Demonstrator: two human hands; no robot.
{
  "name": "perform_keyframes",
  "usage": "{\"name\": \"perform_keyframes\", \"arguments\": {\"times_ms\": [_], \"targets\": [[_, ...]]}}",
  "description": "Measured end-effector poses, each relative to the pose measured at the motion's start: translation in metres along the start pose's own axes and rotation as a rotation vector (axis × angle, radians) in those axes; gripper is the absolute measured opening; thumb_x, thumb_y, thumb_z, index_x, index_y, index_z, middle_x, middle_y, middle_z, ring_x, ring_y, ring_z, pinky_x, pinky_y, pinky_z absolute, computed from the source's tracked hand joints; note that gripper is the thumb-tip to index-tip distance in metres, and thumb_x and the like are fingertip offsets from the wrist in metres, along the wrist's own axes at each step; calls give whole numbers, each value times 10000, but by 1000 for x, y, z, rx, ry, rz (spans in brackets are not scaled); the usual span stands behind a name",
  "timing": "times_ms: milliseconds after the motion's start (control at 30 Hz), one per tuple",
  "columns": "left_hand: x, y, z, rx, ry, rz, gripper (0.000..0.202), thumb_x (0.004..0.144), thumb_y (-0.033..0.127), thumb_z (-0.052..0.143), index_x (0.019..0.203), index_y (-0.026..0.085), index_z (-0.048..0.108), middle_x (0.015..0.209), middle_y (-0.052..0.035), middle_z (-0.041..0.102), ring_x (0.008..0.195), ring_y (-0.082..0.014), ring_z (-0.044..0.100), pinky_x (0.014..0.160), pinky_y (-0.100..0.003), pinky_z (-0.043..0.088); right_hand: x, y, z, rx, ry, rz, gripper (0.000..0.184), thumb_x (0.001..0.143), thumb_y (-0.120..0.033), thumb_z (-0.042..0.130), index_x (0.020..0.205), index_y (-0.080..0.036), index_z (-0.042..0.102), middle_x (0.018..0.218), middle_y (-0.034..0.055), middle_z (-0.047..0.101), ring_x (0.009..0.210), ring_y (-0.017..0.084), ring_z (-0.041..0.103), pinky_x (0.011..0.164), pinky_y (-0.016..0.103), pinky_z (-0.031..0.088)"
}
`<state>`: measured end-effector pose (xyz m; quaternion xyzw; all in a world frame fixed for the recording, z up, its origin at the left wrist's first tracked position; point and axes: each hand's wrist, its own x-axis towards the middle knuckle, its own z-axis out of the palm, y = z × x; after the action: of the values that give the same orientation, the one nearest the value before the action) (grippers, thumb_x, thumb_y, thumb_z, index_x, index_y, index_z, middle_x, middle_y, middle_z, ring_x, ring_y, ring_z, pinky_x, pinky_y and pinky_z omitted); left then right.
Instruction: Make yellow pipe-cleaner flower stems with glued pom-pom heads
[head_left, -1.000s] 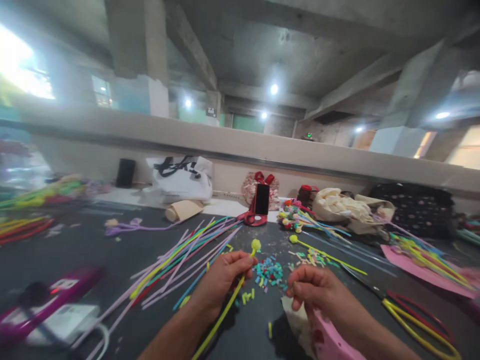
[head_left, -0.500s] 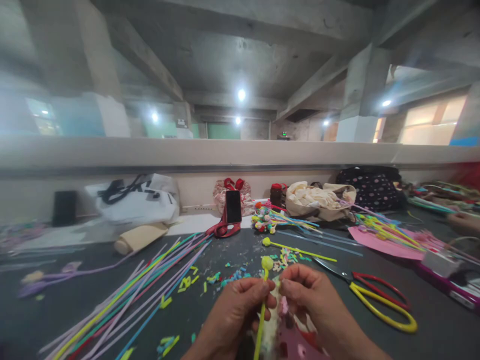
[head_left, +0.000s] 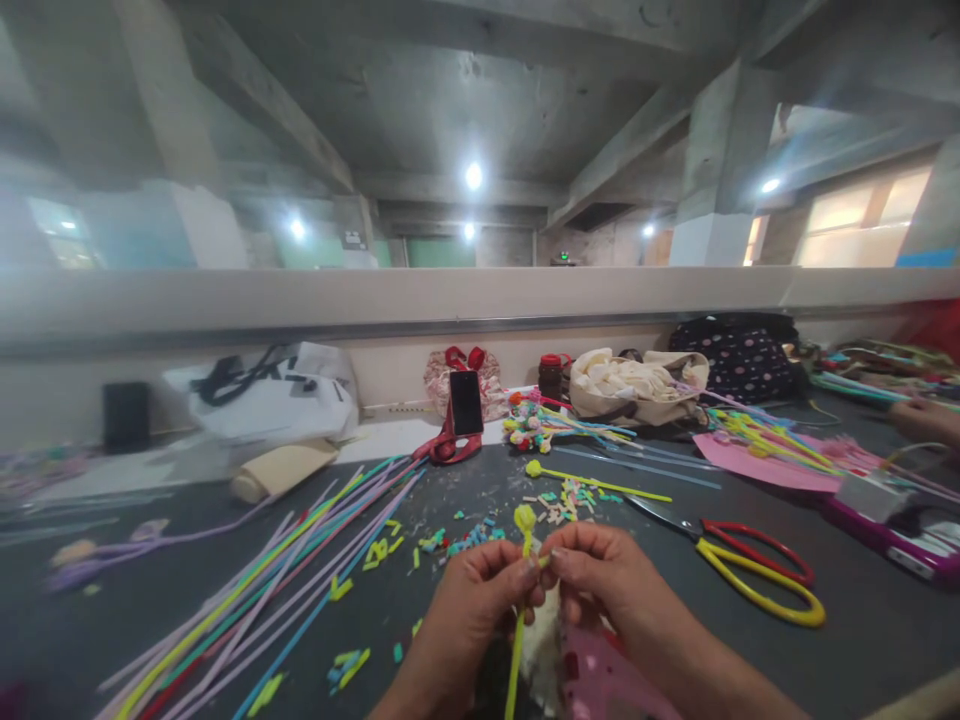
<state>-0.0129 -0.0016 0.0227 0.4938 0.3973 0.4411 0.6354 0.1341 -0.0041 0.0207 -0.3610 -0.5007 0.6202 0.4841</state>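
My left hand (head_left: 484, 605) is closed round a yellow pipe cleaner stem (head_left: 514, 668), just below its knobbly round head (head_left: 524, 517). The stem runs down between my hands, slightly tilted. From the right, my right hand (head_left: 619, 580) pinches a short yellow pipe cleaner piece (head_left: 545, 561) against the stem, and the fingertips of both hands nearly meet. A second yellow stem with a round head (head_left: 600, 483) lies on the dark table beyond my hands. To the right rest scissors (head_left: 761, 572) with one red and one yellow handle.
Long coloured pipe cleaners (head_left: 255, 590) fan out at left. Cut bits (head_left: 480, 535) are scattered ahead of my hands. Behind stand a phone (head_left: 466, 403), a cream cloth bag (head_left: 637, 385) and a bundle of finished stems (head_left: 529, 425). Another person's hand (head_left: 926, 420) shows at far right.
My right hand has come in closer to the left one, and the short yellow piece now shows between the fingertips. The view has shifted slightly. My left hand keeps its grip.
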Motion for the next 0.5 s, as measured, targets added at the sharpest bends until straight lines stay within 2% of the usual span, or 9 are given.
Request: {"name": "perform_keyframes", "arguments": {"times_ms": [300,500], "targets": [[-4,4,-1,125,-22,-4,275,641,376,641,567,138,525,492,16,561,423,-56,429,429,-176,250,-5,-2,-5,20,-100,55,245,674,-349,663,675,-112,600,516,-31,552,331,17,400,315,135,209],[-4,5,-3,155,-97,-41,295,604,394,663,546,134,537,459,25,522,402,-54,389,419,-184,255,-8,-3,-7,99,-166,90,176,704,-272,645,698,-102,602,553,-27,561,329,3,410,309,123,199]]}}
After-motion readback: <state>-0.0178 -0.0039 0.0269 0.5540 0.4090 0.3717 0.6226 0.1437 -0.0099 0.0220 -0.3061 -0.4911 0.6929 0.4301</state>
